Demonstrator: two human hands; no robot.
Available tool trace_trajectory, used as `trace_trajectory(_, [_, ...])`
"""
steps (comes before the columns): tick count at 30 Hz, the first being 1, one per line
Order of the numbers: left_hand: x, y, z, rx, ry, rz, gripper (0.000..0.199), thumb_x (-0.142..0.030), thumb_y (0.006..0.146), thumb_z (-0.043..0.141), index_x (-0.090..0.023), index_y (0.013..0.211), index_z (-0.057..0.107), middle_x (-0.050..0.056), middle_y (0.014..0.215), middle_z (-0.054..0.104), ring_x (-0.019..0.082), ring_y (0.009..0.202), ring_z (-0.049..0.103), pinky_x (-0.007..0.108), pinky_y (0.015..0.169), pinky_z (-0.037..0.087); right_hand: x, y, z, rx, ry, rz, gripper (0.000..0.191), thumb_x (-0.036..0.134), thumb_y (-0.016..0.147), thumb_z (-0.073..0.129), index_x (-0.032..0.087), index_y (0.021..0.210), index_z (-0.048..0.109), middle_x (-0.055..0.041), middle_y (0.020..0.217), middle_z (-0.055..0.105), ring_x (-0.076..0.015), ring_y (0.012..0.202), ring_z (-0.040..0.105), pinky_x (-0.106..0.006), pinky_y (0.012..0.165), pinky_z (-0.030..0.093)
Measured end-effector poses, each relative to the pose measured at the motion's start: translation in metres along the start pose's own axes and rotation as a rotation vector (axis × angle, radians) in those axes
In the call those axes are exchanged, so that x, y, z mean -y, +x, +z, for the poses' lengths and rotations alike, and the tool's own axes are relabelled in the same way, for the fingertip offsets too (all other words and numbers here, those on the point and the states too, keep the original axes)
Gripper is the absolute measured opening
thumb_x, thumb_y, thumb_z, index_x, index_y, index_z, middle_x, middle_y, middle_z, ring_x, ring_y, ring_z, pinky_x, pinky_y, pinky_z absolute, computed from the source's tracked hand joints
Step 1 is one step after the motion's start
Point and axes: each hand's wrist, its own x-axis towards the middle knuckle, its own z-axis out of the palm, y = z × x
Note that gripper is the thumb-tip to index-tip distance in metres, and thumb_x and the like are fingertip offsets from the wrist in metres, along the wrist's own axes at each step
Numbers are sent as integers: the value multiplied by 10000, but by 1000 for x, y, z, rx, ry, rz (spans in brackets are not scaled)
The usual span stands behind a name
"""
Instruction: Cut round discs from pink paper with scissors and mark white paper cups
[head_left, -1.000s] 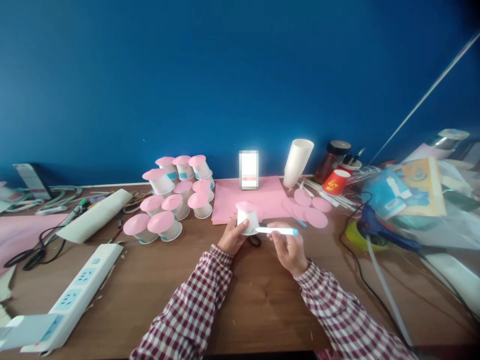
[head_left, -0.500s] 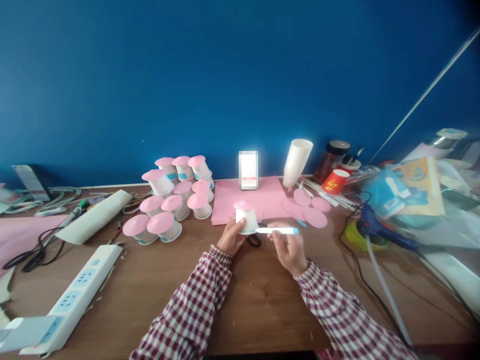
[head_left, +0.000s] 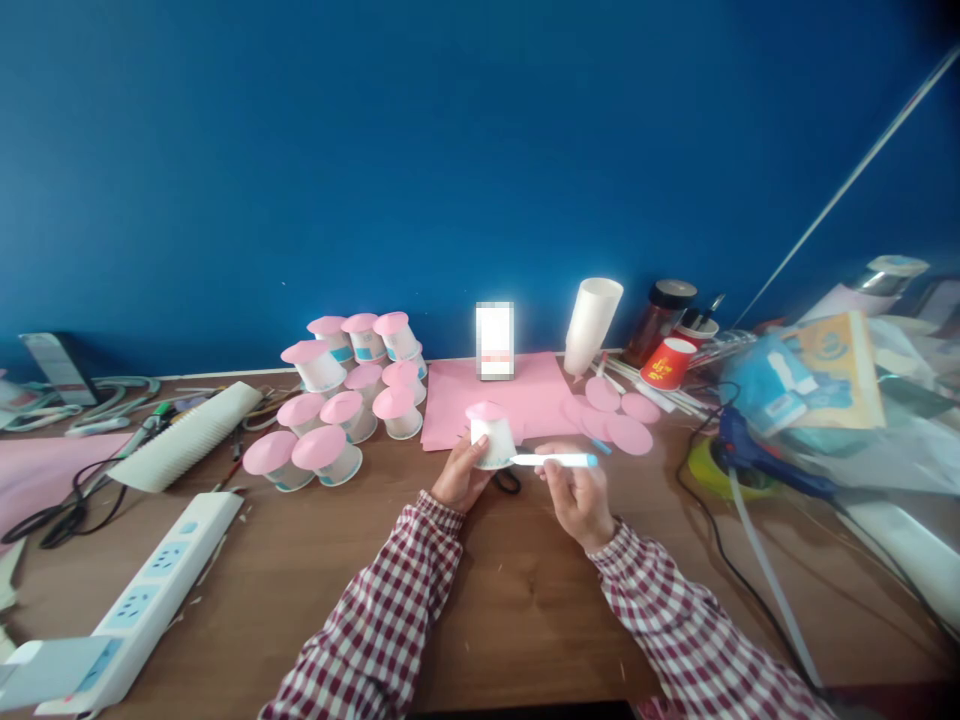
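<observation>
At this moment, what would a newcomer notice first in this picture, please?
A deep blue wall fills the upper half. Left of centre on the table, pink-topped cups stand clustered. In the middle, the left hand holds a similar cup, and the right hand holds a white pen, tip near that cup.

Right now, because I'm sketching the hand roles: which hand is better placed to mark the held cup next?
Probably the right. It holds the pen, with the tip pointing at the cup, near its lower edge. The left has its grip on the cup.
</observation>
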Motion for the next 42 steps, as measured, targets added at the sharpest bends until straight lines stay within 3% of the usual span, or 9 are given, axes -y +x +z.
trace_trajectory(4, [1, 0, -1, -11, -5, -14, 336, -279, 739, 653, -110, 1021, 585, 70, 836, 624, 171, 751, 578, 303, 717, 444, -1, -1, 0, -6, -3, 3, 121, 184, 883, 453, 175, 916, 568, -67, 824, 662, -151, 656, 635, -267, 605, 525])
trace_trajectory(10, [2, 1, -5, -50, 25, -20, 348, -310, 747, 645, -122, 1031, 576, 87, 926, 624, 191, 828, 586, 311, 746, 449, 4, 2, -2, 11, -24, -30, 122, 183, 883, 444, 179, 865, 564, -58, 782, 655, -160, 691, 636, -292, 674, 527])
trace_trajectory(19, [0, -1, 1, 31, 85, 43, 381, -304, 721, 678, -147, 1047, 557, 53, 852, 595, 151, 749, 558, 270, 671, 432, 3, 1, 0, 26, 4, -11, 144, 203, 890, 437, 183, 823, 562, -76, 841, 662, -161, 687, 645, -294, 659, 538])
trace_trajectory(24, [1, -1, 0, 45, 89, 19, 396, -326, 727, 669, -139, 1059, 558, 62, 864, 606, 163, 767, 573, 284, 693, 438, 4, 2, -1, 16, -9, 13, 126, 191, 886, 445, 175, 921, 565, -51, 760, 652, -155, 652, 633, -289, 656, 534])
trace_trajectory(29, [1, -1, -2, 27, 88, 12, 398, -347, 741, 653, -130, 1062, 561, 84, 902, 625, 187, 797, 600, 308, 730, 451, 4, 2, -1, 24, -23, -8, 137, 204, 890, 435, 178, 847, 562, -67, 815, 663, -161, 683, 646, -290, 665, 532])
trace_trajectory(37, [2, -2, -3, 29, 38, -8, 338, -321, 752, 645, -131, 1024, 581, 84, 893, 631, 194, 795, 603, 326, 736, 453, 3, 1, -1, -3, 2, 10, 143, 210, 894, 434, 172, 945, 562, -72, 793, 659, -165, 657, 639, -286, 613, 529])
trace_trajectory(42, [2, -1, -3, -8, 7, -5, 362, -315, 743, 656, -142, 1050, 572, 73, 879, 629, 188, 797, 591, 315, 738, 446, 4, 3, -2, -2, 7, -10, 123, 184, 883, 446, 169, 911, 565, -54, 757, 645, -155, 646, 629, -285, 643, 525])
